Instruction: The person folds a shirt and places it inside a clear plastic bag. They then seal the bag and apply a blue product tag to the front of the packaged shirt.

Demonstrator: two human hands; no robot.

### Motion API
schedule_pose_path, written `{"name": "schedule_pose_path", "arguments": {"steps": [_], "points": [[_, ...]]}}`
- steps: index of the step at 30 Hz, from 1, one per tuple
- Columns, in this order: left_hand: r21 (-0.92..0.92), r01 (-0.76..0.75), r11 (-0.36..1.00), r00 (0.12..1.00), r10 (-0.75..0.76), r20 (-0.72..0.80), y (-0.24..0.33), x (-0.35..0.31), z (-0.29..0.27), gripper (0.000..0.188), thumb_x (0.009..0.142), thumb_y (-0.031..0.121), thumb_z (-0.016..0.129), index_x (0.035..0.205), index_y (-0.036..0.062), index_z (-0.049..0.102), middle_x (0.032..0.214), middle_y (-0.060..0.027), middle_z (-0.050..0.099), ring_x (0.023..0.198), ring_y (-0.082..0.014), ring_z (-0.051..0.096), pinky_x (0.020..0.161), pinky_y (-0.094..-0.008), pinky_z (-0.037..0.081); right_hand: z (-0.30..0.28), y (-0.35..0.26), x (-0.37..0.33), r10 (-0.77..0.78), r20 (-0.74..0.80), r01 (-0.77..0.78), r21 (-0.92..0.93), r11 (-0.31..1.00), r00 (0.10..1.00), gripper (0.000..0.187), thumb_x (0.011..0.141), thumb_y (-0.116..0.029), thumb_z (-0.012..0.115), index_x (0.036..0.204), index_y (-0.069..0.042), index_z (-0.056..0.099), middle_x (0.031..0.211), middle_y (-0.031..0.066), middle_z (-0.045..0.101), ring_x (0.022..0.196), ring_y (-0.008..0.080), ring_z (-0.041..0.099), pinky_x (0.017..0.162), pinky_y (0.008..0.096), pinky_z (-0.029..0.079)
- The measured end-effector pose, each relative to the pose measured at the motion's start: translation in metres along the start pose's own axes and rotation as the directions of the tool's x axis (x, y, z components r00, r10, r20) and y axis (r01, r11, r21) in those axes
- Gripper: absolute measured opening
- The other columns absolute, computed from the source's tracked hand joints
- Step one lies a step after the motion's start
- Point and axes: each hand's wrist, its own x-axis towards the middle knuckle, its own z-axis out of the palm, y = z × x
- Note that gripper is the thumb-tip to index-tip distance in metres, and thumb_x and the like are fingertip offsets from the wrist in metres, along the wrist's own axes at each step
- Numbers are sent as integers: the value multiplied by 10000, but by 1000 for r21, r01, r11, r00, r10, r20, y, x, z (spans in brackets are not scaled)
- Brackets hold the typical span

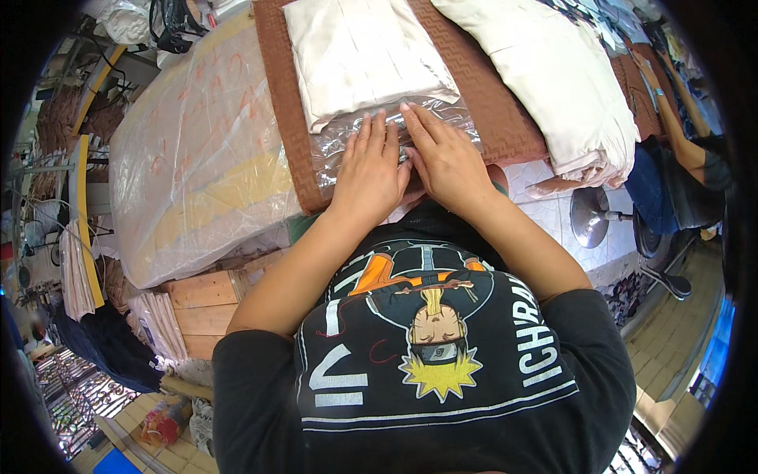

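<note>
A folded cream garment [367, 59] lies flat on a brown textured cloth [276, 71]. Clear plastic film [328, 150] extends from the garment's near edge toward me; whether the garment is inside it or on top, I cannot tell. My left hand [373, 167] rests palm down on the film, fingers stretched toward the garment. Beside it, my right hand [452, 164] also lies on the film with fingers extended, its fingertips close to the garment's edge. The thumbs are near each other, and neither hand grips anything.
A large plastic-wrapped bundle [205, 158] stands to the left. More cream garments [553, 87] are piled on the right. A round metal stool base [591, 217] is on the tiled floor. At far right, another person's arm [675, 118] reaches over a surface.
</note>
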Motion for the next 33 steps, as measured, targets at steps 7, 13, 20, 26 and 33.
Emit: {"name": "schedule_pose_path", "arguments": {"steps": [7,13,20,26,33], "points": [[-97,14,995,998,-20,-61,-4,4,9,599,919,214,479,1392,-85,268,1460,-267,252,1371,-409,225,1101,-488,237,9,6,1,-38,16,37,51,998,999,440,827,-141,565,1229,24,499,1267,235,510,1147,352,517,951,432,405],[-47,67,997,997,-64,52,-3,4,2,606,911,230,491,1381,-92,284,1450,-274,271,1364,-414,238,1099,-489,236,20,15,7,6,7,-4,-202,979,1000,450,898,-243,487,1253,34,496,1306,248,484,1227,354,468,1045,452,335],[-26,78,997,997,-77,26,-9,2,-1,654,909,329,502,1367,-100,317,1444,-289,269,1362,-432,225,1104,-497,210,21,14,23,-14,-33,7,-208,978,999,482,926,-302,464,1268,36,486,1317,221,487,1267,330,433,1048,458,325],[79,205,976,975,-211,70,-12,-2,-9,807,886,494,508,1378,-107,289,1453,-310,229,1381,-420,183,1119,-492,162,21,14,24,26,24,-22,-146,989,999,576,929,-406,454,1281,49,469,1317,229,481,1257,343,434,1056,465,305],[30,280,960,955,-281,98,-22,-11,-12,969,848,608,502,1402,-125,195,1463,-319,196,1386,-416,170,1132,-472,136,21,15,19,129,130,-96,-233,968,983,756,887,-581,436,1269,71,469,1237,243,529,1202,361,464,1069,521,246]]}}
